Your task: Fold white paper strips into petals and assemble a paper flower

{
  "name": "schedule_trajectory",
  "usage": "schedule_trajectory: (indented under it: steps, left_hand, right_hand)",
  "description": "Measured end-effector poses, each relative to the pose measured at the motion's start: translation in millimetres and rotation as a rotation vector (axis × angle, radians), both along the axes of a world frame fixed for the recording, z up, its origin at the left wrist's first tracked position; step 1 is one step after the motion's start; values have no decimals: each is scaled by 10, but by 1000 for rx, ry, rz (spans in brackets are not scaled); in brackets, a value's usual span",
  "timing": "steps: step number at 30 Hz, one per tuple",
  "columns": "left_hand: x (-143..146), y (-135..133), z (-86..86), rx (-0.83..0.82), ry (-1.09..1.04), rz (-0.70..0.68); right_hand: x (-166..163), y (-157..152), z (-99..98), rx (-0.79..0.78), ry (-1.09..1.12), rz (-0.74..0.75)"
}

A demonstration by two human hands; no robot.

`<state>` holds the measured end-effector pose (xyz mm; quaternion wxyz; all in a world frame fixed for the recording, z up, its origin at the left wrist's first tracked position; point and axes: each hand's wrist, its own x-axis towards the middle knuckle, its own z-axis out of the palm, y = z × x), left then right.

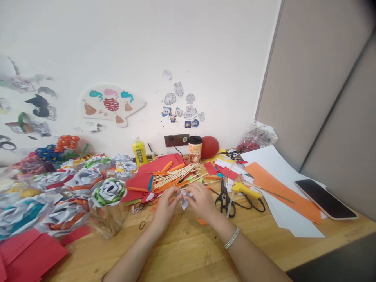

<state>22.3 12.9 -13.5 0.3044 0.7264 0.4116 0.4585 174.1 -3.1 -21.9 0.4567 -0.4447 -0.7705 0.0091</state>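
Note:
Both my hands meet over the wooden table (188, 250), pinching a small folded piece of white paper (185, 200) between them. My left hand (164, 207) grips its left side with the fingers closed. My right hand (202, 201) closes on its right side; a silver bracelet (232, 238) sits on that wrist. Just beyond the hands lies a pile of thin wooden sticks (176, 175) on red paper sheets (149, 176).
Black scissors (225, 197) and a yellow glue gun (245, 190) lie right of my hands. Orange paper (279, 190) on white sheets and a phone (324, 197) are further right. Several paper flowers (82, 184) crowd the left. A yellow bottle (140, 152), cup (195, 149) and red ball (209, 146) stand by the wall.

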Motion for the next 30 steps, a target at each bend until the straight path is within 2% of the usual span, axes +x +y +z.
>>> schedule_trajectory:
  steps: [3,7,9,11,14,16,19,22,24,28,30]
  left_hand:
    - [-16,-16,83,-12,27,-15]
    - [-59,13,136,-220,-31,-161]
    - [-86,48,99,-360,-22,-264]
    - [-106,77,34,-459,4,-321]
    - [-103,84,-55,-487,21,-313]
    - [-84,65,-84,-466,28,-295]
    - [-60,36,-85,-409,56,-241]
    - [-70,34,-60,-375,81,-229]
    - [-89,46,-42,-387,111,-257]
    - [-98,63,-31,-340,171,-201]
    - [-90,55,-27,-326,118,-173]
  right_hand:
    - [9,-13,63,-237,209,81]
    - [3,-25,92,-548,540,261]
    - [-3,-18,60,-639,565,265]
    - [-4,-7,9,-687,514,207]
    - [9,7,-58,-745,474,168]
    - [24,13,-80,-797,468,235]
    - [33,24,-102,-785,400,265]
    - [8,42,-142,-660,334,201]
    - [-21,55,-178,-594,324,212]
    - [-55,60,-204,-629,311,209]
    - [-55,49,-171,-644,319,183]
